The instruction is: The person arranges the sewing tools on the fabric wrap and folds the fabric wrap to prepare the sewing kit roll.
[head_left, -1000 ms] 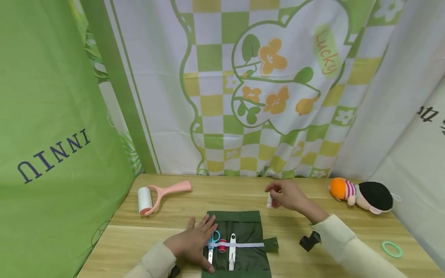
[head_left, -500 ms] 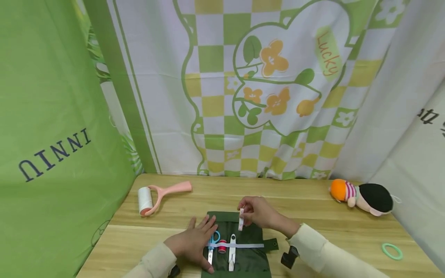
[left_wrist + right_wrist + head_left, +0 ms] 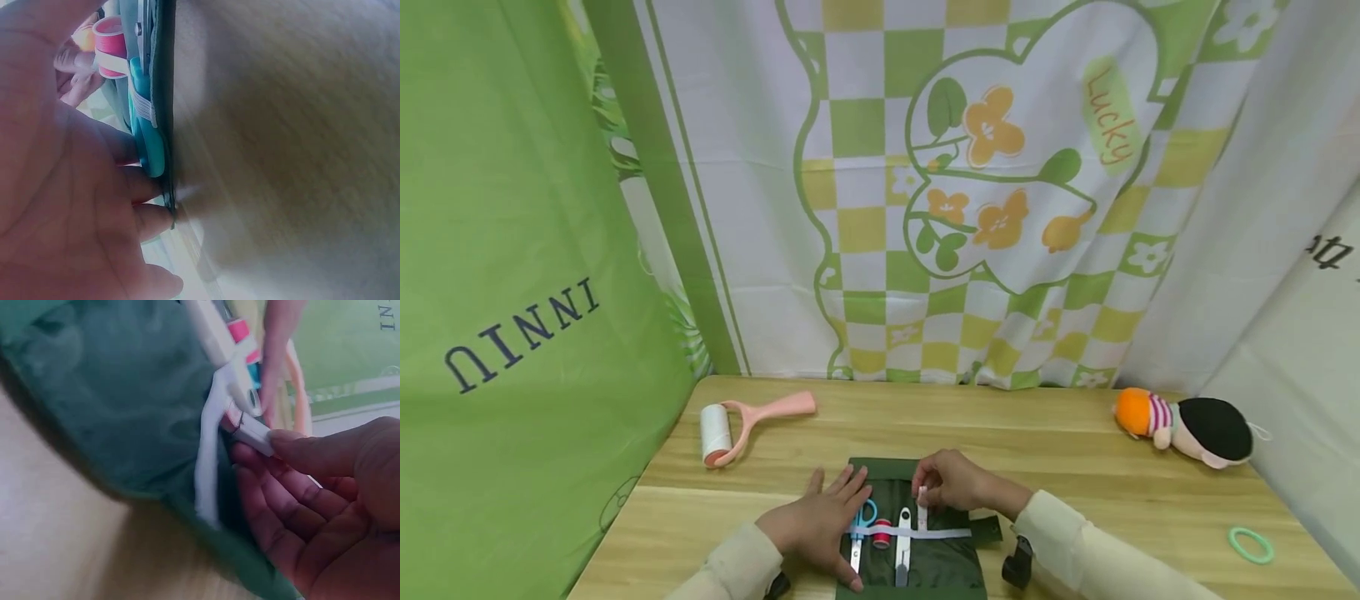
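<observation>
Right hand [image 3: 955,482]: thumb and fingers pinching a white stick [image 3: 922,510].
Stick: in those fingertips, lower end at the band [image 3: 946,533]; whether tucked under, cannot tell.
Left hand [image 3: 822,527]: fingers straight, spread on the pouch's [image 3: 946,570] left edge.
White tool [image 3: 903,552]: just left of the right fingers.
Spool [image 3: 882,540]: between both hands.
Scissors [image 3: 856,552]: just beside the left fingers.
Roller [image 3: 716,432]: beyond the left fingers, leftward.
Doll [image 3: 1208,429], ring [image 3: 1238,552]: well right of the right fingers.

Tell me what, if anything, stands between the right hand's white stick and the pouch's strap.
Nothing visible: the lower end of the white stick is right at the strap, and the white tool lies beside it, not between.
</observation>
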`<state>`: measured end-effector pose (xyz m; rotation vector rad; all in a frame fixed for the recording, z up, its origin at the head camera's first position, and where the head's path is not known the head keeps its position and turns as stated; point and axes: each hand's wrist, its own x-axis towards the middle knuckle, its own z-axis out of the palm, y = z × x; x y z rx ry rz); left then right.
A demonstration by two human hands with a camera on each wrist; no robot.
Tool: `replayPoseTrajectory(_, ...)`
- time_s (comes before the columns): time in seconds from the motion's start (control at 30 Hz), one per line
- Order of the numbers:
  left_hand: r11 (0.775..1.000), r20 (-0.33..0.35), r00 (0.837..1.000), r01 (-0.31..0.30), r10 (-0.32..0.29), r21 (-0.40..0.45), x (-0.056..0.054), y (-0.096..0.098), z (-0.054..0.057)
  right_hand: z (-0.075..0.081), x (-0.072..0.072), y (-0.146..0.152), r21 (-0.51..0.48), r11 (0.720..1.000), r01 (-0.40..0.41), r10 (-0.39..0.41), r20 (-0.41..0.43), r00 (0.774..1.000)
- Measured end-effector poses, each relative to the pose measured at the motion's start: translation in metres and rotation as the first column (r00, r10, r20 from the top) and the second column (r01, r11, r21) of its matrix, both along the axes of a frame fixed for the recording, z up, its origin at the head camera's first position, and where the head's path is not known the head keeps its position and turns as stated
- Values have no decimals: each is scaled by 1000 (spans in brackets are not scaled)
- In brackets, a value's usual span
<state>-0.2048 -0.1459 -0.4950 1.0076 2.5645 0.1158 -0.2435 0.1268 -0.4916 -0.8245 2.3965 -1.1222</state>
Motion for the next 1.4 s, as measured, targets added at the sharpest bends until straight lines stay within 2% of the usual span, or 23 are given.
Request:
replayPoseTrajectory(0.07, 1000, 5, 1000, -3, 3, -4, 1, 0, 0, -3, 1, 0, 0, 1000, -13, 13, 48, 999)
replayPoseTrajectory(0.33, 1000, 0, 1000, -11, 11, -2, 1, -1, -1, -2, 3, -2, 76, 997, 0, -7, 100, 995)
replayPoseTrajectory(0.57, 1000, 6, 1000, -7, 7, -8, 0, -2, -3, 1, 5, 1, 116, 993, 19, -24, 43, 999)
replayPoseTrajectory(0.73, 1000, -1, 1000, 1, -1, -25, 0, -1, -3, 4, 6, 1, 103, 994, 20, -25, 52, 998)
replayPoseTrajectory(0.9, 1000, -5, 1000, -3, 3, -24, 0, -2, -3, 0, 9, -1, 131, 991, 29, -23, -47, 999)
replayPoseTrajectory(1.03, 1000, -1, 1000, -5, 5, -18, 0, -2, -3, -6, 11, -4, 134, 990, 47, -28, -137, 990)
replayPoseTrajectory(1.2, 1000, 16, 1000, 0, 0, -9, -1, -3, -3, -11, 13, -5, 151, 986, 74, -41, -207, 977)
replayPoseTrajectory(1.3, 1000, 23, 1000, -2, 3, -6, -2, -3, -4, -10, 13, -6, 155, 985, 76, -40, -225, 973)
replayPoseTrajectory(1.4, 1000, 24, 1000, -4, 4, -7, -3, -3, -5, -8, 13, -6, 148, 986, 74, -43, -200, 979)
